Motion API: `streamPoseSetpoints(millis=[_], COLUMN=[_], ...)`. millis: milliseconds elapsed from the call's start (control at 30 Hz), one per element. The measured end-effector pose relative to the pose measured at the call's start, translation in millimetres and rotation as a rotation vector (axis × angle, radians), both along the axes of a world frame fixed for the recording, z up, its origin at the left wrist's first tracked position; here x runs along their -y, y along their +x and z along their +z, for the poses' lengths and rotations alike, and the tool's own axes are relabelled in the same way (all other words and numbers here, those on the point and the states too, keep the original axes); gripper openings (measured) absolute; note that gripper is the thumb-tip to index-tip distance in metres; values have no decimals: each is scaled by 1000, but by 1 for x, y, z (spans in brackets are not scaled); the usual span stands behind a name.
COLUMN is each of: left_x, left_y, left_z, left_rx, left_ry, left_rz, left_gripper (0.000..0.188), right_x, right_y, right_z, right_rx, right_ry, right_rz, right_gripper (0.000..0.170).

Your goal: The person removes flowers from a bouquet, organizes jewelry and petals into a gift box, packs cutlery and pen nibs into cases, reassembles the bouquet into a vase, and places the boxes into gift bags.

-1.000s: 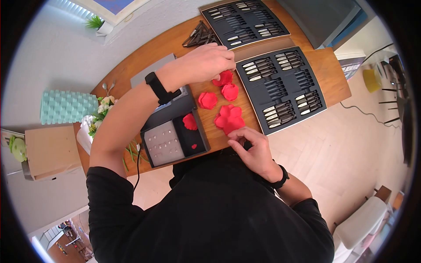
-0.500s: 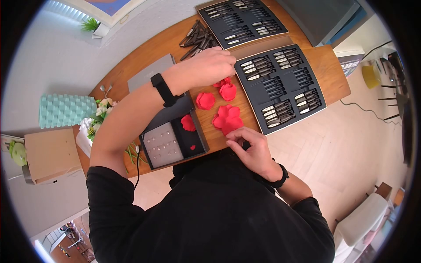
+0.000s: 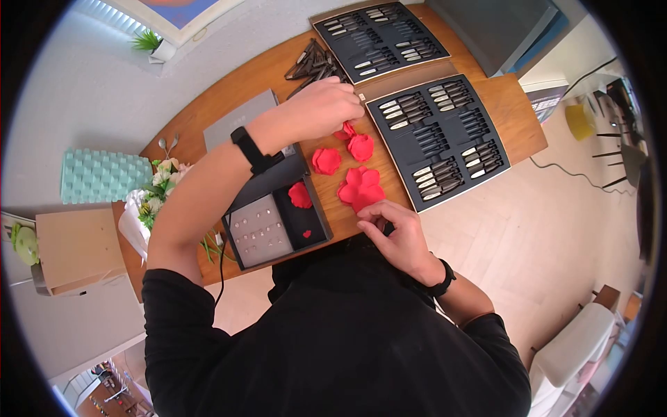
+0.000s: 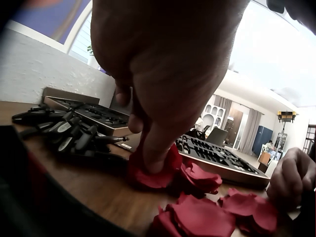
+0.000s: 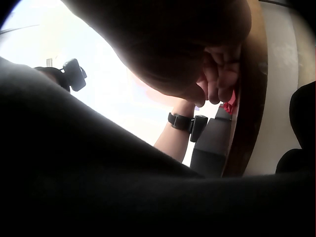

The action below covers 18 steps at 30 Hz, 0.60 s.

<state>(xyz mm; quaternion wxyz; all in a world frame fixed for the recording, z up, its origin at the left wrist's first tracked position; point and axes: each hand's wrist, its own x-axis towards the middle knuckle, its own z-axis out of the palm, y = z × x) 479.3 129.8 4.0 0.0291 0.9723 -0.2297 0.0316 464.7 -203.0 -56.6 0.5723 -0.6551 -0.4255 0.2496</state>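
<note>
Several red flowers lie between the hands. Only the left-wrist view shows the left hand pinching the far flower, thumb on its petals. Beside the large flower, the right hand's fingers bend toward its thumb; neither view settles whether it grips.

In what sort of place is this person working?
Probably a room in a home, perhaps set up for crafts: a wooden table against a wall, a bunch of flowers, and a framed picture on the wall.
</note>
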Motion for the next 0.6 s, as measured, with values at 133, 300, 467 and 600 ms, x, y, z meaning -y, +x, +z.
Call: streamPoseSetpoints(millis=[133, 300, 467, 600], left_x=[-15, -23, -12, 7], left_y=[-17, -46, -71, -114], left_z=[16, 32, 41, 57], left_rx=[18, 19, -72, -185], left_ry=[-197, -345, -573, -637], left_rz=[124, 282, 442, 633], left_gripper=[14, 15, 18, 18], right_x=[-1, -3, -7, -12], right_y=[-1, -5, -8, -14], right_z=[1, -3, -2, 6], right_rx=[15, 29, 24, 36], right_ry=[-31, -25, -23, -24], right_rz=[-19, -35, -47, -29], right_gripper=[17, 17, 17, 16])
